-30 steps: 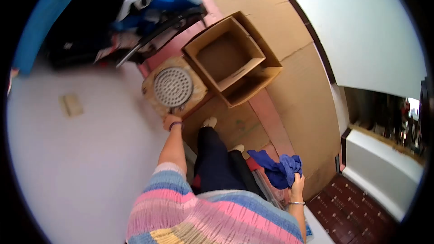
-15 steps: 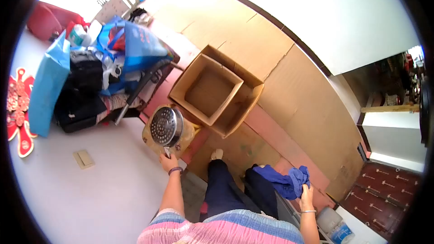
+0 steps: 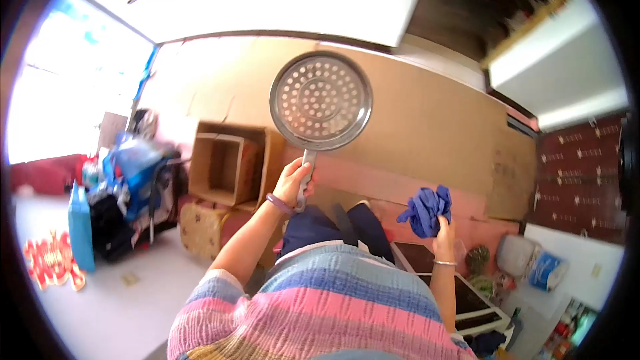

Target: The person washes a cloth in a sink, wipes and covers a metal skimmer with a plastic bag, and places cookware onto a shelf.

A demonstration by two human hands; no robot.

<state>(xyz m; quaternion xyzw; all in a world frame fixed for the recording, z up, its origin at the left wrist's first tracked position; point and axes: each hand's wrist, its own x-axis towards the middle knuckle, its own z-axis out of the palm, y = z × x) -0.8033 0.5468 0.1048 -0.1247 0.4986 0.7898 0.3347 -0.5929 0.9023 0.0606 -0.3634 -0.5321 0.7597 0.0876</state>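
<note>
My left hand (image 3: 293, 183) is closed round the light handle of a round metal pan with a perforated face (image 3: 321, 100), raised in front of me above the cardboard-covered floor. A purple bangle circles that wrist. At the right, my right hand (image 3: 443, 235) grips a crumpled blue cloth (image 3: 427, 211), with a silver bangle on the wrist. Pan and cloth are apart. Below and left of the pan, a patterned stool (image 3: 201, 229) stands beside the cardboard boxes.
Nested open cardboard boxes (image 3: 268, 167) sit left of centre. Bags and clothes (image 3: 137, 177) are piled at the left. A drawer unit (image 3: 467, 300) stands at lower right, near a plastic container (image 3: 517, 255). A dark red patterned mat (image 3: 577, 183) lies at the right.
My left hand has lifted the pan up and rightward, off the stool. My right hand still holds the cloth, now more bunched. The view has turned right.
</note>
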